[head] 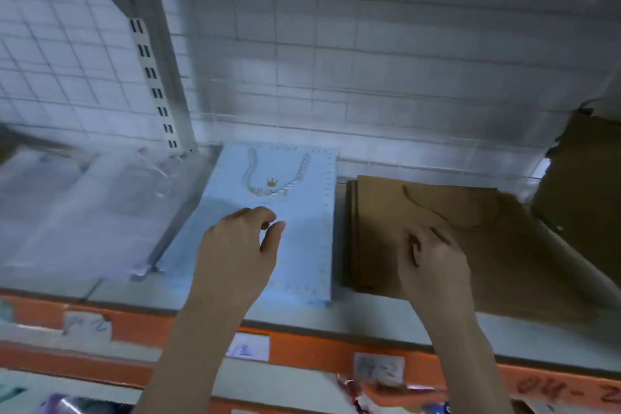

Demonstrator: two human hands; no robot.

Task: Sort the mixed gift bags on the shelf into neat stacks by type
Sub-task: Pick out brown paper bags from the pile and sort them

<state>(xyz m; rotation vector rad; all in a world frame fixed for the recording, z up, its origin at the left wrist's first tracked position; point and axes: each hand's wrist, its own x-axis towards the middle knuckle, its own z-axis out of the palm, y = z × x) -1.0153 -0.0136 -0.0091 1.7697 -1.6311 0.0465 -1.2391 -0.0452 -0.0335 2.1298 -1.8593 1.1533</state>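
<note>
Where hands hover: two bag stacks (pixel 295 212).

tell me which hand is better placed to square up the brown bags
Right. The right hand already sits over the brown bags, fingers curled down at the top one. The left hand hovers over the blue bag, holding nothing.

Centre frame, a pale blue gift bag (pixel 285 212) with dotted border, gold crown and silver cord; right, plain brown paper bags (pixel 487 239); along the bottom, an orange shelf edge (pixel 302 346) with white labels.
</note>
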